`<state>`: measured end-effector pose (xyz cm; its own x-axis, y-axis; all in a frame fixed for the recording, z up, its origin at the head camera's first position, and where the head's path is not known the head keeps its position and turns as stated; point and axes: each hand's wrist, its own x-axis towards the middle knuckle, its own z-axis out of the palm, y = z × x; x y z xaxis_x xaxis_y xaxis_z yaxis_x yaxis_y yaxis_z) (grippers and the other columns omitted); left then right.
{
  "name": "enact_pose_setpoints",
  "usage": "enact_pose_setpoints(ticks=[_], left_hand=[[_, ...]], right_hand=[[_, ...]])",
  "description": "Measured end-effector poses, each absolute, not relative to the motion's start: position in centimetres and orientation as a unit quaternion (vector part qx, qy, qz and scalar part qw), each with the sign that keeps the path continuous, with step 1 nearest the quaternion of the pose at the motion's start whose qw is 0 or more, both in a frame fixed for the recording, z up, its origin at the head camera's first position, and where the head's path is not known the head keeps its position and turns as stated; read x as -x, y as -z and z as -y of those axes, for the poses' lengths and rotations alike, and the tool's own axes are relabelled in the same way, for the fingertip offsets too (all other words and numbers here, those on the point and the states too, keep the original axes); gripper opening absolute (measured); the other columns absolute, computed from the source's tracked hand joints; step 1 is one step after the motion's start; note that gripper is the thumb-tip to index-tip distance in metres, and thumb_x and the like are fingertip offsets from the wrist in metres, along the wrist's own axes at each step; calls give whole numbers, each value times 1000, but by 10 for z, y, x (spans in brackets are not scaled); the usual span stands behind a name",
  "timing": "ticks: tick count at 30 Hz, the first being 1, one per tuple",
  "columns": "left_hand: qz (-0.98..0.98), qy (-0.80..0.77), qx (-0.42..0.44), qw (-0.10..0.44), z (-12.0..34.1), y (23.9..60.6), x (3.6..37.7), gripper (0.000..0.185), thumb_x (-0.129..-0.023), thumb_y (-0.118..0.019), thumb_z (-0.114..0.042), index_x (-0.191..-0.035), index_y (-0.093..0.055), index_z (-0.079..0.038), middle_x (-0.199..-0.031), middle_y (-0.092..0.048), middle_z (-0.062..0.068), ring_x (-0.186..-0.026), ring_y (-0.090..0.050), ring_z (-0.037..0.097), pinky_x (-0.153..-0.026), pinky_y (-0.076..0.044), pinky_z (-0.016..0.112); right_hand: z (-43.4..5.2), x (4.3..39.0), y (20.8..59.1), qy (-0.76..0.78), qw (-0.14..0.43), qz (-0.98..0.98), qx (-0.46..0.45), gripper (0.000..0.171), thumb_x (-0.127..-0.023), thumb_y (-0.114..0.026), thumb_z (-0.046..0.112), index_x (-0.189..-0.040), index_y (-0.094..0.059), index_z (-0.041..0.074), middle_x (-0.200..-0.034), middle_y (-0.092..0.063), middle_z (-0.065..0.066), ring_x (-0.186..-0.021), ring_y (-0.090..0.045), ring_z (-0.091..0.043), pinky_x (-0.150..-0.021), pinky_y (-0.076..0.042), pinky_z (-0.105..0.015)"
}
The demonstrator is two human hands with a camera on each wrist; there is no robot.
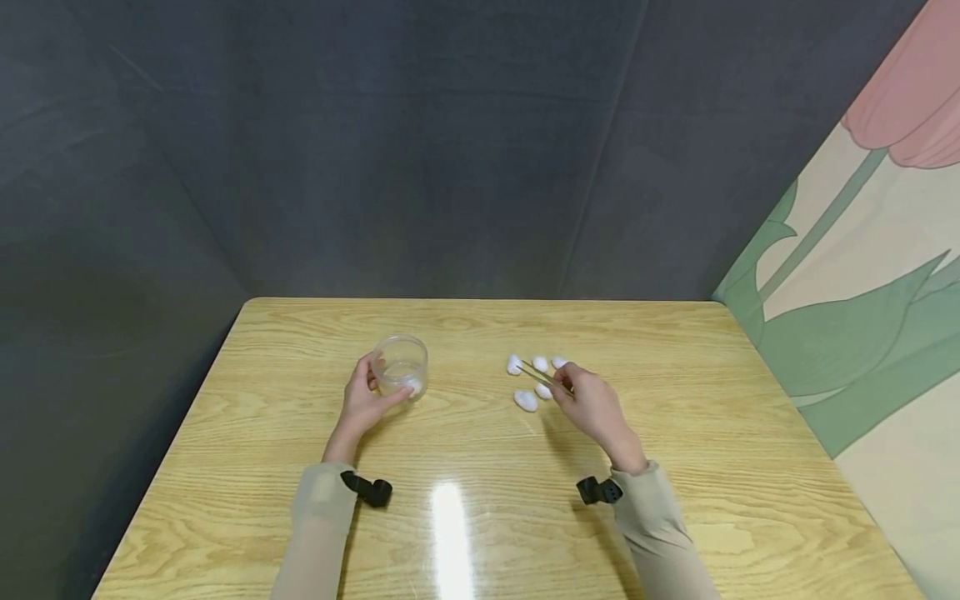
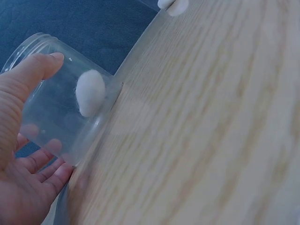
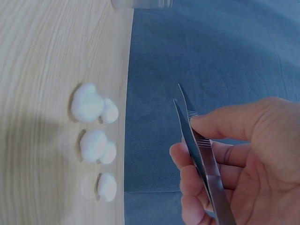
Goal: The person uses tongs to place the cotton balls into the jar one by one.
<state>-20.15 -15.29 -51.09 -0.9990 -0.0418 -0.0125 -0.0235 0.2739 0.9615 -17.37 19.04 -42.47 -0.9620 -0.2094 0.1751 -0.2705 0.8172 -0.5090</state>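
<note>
Near the lower edge, both hands are busy: the left hand grasps a clear jar with one cotton ball inside, left of centre on the surface, while the right hand pinches tweezers over loose cotton balls at centre, so I judge the picking step is in hand, and next calls for closing the tips on one ball.

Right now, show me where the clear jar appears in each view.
Head: the clear jar stands left of centre on the wooden table, gripped by the left hand.
Left wrist: the jar fills the upper left, fingers round it, one cotton ball inside.
Right wrist: only a blurred sliver of its base shows at the top edge.
Shared landmark: the wood-grain tabletop.
</note>
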Motion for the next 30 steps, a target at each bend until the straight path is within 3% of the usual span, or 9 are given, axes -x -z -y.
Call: enact_pose_setpoints(ticks=[30], left_hand=[[803, 595, -11, 17, 153, 512, 202, 87, -74, -81, -17, -143, -30, -7, -133, -42, 19, -113, -44, 33, -95, -37, 48]], right_hand=[[-217, 174, 446, -266, 13, 958, -104, 12, -88, -62, 6, -94, -59, -3, -72, -59, -8, -50, -42, -12, -46, -36, -27]])
